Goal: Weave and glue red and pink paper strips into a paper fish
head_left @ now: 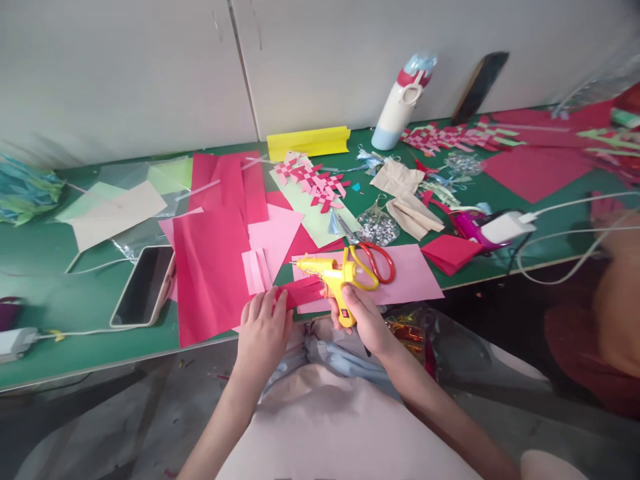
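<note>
My right hand [364, 319] is wrapped round the handle of a yellow hot glue gun [334, 273], its nozzle pointing left. My left hand [265, 328] is at the table's front edge, fingers bent together over the end of a red paper strip [303, 292], pressing it down. Below the nozzle, the strip stretches right toward the glue gun, which partly covers it. Scissors with red and yellow handles [384, 262] lie just behind the gun on a pink sheet [415, 273]. Left of the strip are a small folded pink paper piece [256, 270] and large red sheets [213, 267].
A phone [145, 287] lies at left, and a white bottle [400, 110] stands at the back. Woven paper pieces [315, 180], a bag of beads [377, 223] and a yellow folded sheet [307, 141] are behind my hands. White cables [565, 277] loop at right near another person's arm [620, 300].
</note>
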`<state>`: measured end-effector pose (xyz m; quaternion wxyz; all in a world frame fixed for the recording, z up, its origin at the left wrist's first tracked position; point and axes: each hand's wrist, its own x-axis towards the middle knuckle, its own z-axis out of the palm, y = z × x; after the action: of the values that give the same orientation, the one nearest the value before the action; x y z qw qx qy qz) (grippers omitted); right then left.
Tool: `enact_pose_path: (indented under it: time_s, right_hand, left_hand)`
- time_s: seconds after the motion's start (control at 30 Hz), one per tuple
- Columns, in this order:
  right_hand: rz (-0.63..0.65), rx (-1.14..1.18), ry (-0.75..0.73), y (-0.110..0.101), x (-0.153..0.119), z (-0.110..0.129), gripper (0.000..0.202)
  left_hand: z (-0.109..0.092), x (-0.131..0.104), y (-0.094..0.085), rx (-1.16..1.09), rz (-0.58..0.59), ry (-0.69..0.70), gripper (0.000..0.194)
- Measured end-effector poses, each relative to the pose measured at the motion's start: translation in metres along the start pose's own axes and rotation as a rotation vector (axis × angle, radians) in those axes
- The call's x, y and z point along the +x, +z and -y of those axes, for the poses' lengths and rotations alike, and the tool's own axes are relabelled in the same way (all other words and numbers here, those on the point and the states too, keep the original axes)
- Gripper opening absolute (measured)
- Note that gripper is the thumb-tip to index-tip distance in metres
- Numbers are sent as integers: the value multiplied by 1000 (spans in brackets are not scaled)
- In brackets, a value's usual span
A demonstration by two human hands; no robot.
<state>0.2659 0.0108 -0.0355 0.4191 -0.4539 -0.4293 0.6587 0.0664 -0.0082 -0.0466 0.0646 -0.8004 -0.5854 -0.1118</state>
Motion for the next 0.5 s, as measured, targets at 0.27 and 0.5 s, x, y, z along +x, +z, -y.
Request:
enact_pose_path:
  time_s: [0.27,0.5]
  right_hand:
    - [-18,-12,-4,-2,0,-3,47]
    - [-32,-31,-9,0,-2,3,47]
  left_hand:
    - [3,0,-3,12,58,51,36]
    - [1,-1,-7,20,78,40,38]
